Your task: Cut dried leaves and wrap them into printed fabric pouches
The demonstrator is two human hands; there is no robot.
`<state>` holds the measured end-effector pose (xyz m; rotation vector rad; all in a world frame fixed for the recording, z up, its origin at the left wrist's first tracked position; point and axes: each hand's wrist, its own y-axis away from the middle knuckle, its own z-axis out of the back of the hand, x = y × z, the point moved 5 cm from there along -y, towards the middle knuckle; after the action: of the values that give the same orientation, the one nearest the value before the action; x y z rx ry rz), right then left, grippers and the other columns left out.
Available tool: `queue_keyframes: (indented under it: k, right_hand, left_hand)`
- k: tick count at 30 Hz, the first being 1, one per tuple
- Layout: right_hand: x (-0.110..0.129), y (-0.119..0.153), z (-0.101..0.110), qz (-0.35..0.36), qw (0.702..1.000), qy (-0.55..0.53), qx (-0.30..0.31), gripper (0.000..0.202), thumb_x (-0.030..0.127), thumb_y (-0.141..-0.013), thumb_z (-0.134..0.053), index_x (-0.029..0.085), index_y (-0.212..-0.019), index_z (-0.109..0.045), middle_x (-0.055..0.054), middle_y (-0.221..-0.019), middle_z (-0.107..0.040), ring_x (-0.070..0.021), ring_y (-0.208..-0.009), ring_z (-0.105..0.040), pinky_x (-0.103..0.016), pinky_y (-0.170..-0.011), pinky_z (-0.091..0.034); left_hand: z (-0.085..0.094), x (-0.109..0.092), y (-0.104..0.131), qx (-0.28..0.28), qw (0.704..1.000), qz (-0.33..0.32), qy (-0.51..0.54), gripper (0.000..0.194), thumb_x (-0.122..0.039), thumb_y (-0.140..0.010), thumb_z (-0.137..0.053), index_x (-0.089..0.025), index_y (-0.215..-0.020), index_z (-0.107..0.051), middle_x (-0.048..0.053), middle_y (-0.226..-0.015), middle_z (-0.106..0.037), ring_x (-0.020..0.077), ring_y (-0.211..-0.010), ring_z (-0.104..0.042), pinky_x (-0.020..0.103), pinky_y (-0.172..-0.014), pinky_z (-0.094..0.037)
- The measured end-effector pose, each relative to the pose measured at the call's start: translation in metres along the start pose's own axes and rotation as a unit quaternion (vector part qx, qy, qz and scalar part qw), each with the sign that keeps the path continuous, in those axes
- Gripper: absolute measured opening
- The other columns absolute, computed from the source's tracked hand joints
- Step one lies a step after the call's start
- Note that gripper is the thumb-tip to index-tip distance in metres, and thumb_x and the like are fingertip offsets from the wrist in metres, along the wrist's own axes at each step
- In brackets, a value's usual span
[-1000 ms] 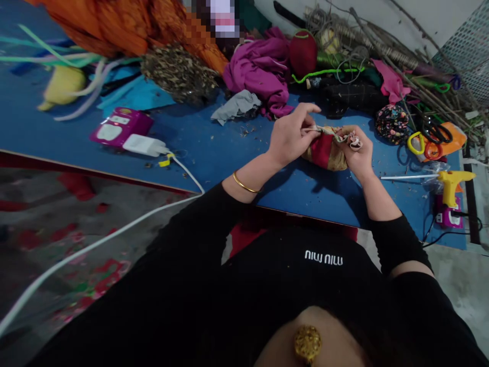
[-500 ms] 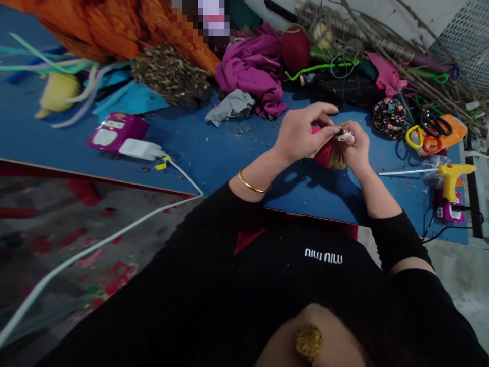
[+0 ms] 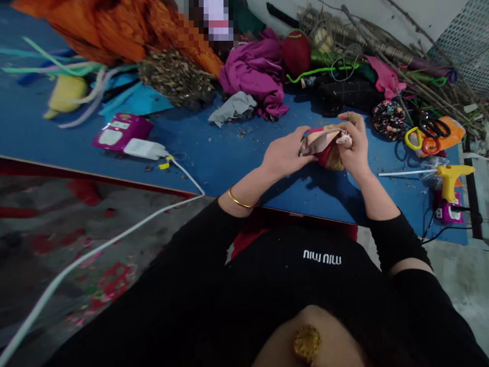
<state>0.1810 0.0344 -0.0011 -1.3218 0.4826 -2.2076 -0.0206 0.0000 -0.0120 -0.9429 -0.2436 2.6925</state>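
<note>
Near the table's front edge, both hands are on a small cloth bundle (image 3: 324,157) with red and tan fabric and a greyish-pink flap at its upper side. My left hand (image 3: 284,154), with a gold bangle at the wrist, holds the bundle's left end between thumb and fingers. On the opposite side my right hand (image 3: 356,145) is closed round its gathered end, fingers bent over the top. A small whitish piece (image 3: 345,139) shows at the right fingers; what it is I cannot make out. The bundle's underside is partly hidden.
A yellow glue gun (image 3: 451,176) lies at the right, below black-handled scissors (image 3: 433,125). Purple cloth (image 3: 254,71), dry leaf litter (image 3: 175,79) and orange fabric (image 3: 107,30) line the back. A purple power socket (image 3: 122,132) with a white cable stands left.
My left hand has moved left and down from the bundle's gathered end to its left side. A greyish-pink flap now shows between the hands. The right fingers have curled further over the top.
</note>
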Motion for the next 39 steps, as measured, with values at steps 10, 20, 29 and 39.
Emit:
queue_keyframes:
  k: [10,20,29,39]
  right_hand:
    - [0.012,-0.002,0.004,0.017,0.997,0.041,0.065,0.027,0.042,-0.096,-0.06,0.032,-0.118,-0.07,-0.003,-0.113,-0.073,-0.0276,-0.108,-0.065,-0.051,-0.105,-0.052]
    - [0.01,0.003,-0.005,0.02,0.993,0.099,0.056,0.037,0.045,-0.082,-0.076,0.031,-0.116,-0.07,-0.004,-0.101,-0.074,-0.0275,-0.096,-0.065,-0.047,-0.095,-0.052]
    - [0.003,0.001,0.008,-0.022,0.997,0.065,-0.036,0.04,0.057,-0.102,-0.048,0.024,-0.089,-0.064,0.0,-0.075,-0.06,-0.0185,-0.076,-0.059,-0.036,-0.078,-0.053]
    - [0.006,0.005,0.008,0.035,0.992,0.105,-0.055,0.045,0.058,-0.106,-0.036,0.025,-0.091,-0.061,-0.007,-0.099,-0.06,-0.0248,-0.101,-0.062,-0.046,-0.092,-0.053]
  left_hand:
    - [0.033,-0.012,-0.032,-0.059,0.984,0.002,0.168,0.017,-0.023,-0.089,-0.06,-0.019,-0.075,-0.068,0.002,-0.067,-0.068,0.0158,-0.064,-0.063,0.03,-0.064,-0.049]
    - [0.007,-0.077,-0.034,0.013,0.98,-0.194,-0.035,0.011,-0.025,-0.091,-0.059,-0.021,-0.085,-0.067,0.007,-0.081,-0.072,0.0258,-0.083,-0.07,0.042,-0.077,-0.054]
    - [0.004,-0.064,-0.022,-0.141,0.966,-0.142,0.162,0.067,-0.078,-0.092,-0.053,-0.025,-0.133,-0.062,0.012,-0.133,-0.069,0.0291,-0.129,-0.063,0.047,-0.116,-0.044]
    - [-0.067,-0.027,-0.047,0.033,0.913,-0.039,0.405,0.092,-0.086,-0.067,-0.075,-0.019,-0.128,-0.064,0.014,-0.135,-0.069,0.0317,-0.127,-0.064,0.045,-0.114,-0.045]
